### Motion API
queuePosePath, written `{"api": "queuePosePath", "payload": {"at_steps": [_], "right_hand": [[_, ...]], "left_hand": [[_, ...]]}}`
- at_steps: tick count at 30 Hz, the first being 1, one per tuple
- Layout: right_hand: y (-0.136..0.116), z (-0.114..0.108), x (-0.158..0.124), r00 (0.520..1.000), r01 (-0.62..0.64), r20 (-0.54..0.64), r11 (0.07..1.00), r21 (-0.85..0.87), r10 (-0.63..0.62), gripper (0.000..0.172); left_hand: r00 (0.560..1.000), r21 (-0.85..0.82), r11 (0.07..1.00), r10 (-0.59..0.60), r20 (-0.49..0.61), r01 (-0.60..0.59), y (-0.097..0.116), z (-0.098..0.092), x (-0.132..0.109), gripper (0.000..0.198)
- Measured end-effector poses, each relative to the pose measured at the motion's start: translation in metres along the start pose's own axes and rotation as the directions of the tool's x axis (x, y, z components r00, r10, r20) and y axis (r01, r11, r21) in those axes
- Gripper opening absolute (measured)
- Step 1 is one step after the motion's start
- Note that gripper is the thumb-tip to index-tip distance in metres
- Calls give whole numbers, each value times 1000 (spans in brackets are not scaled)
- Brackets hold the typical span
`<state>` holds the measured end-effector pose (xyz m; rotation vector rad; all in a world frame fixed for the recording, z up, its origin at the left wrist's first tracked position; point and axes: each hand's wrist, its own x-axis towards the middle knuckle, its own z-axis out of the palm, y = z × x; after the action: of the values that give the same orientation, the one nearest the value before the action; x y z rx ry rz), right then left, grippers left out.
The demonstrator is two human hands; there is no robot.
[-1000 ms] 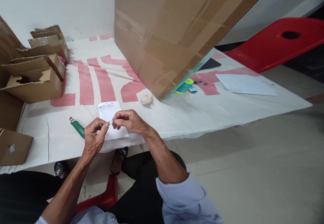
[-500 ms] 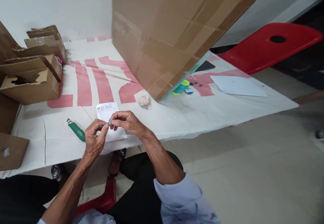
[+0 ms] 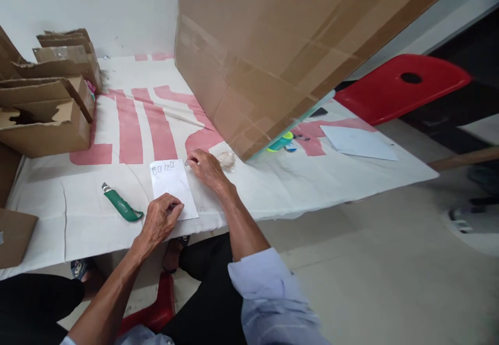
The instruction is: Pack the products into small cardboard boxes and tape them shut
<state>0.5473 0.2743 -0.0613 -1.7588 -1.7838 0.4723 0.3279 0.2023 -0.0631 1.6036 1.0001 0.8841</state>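
A white sheet of paper (image 3: 173, 181) with small drawn shapes along its top lies near the table's front edge. My left hand (image 3: 160, 216) rests over its lower left part with fingers curled and thumb closed in; whether anything is inside is hidden. Beyond the sheet's upper right edge, my right hand (image 3: 208, 169) pinches a small greyish piece (image 3: 186, 163), too small to name. Just behind that hand sits a clear plastic bag (image 3: 226, 160) with pale contents. Left of the paper lies a green-handled cutter (image 3: 121, 206) with a short metal tip.
A large cardboard box (image 3: 249, 69) stands on the cloth-covered table (image 3: 105, 241). Open cardboard boxes (image 3: 50, 132) line the left side. Past the large box are a teal-and-yellow tape roll (image 3: 280, 142) and white sheets (image 3: 358, 143). A red chair (image 3: 390, 93) stands at the far right.
My hands have parted. The right hand has moved up and right, off the paper, with the small piece; the left has come down and right onto the paper's lower edge.
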Motion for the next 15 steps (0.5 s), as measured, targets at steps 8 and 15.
{"api": "queuePosePath", "payload": {"at_steps": [8, 15], "right_hand": [[-14, 14, 23, 981, 28, 193, 981, -190, 9, 18], [-12, 20, 28, 979, -33, 191, 982, -186, 69, 14]], "left_hand": [[999, 47, 998, 39, 13, -39, -9, 0, -3, 12], [999, 28, 999, 45, 21, -45, -12, 1, -4, 13]]}}
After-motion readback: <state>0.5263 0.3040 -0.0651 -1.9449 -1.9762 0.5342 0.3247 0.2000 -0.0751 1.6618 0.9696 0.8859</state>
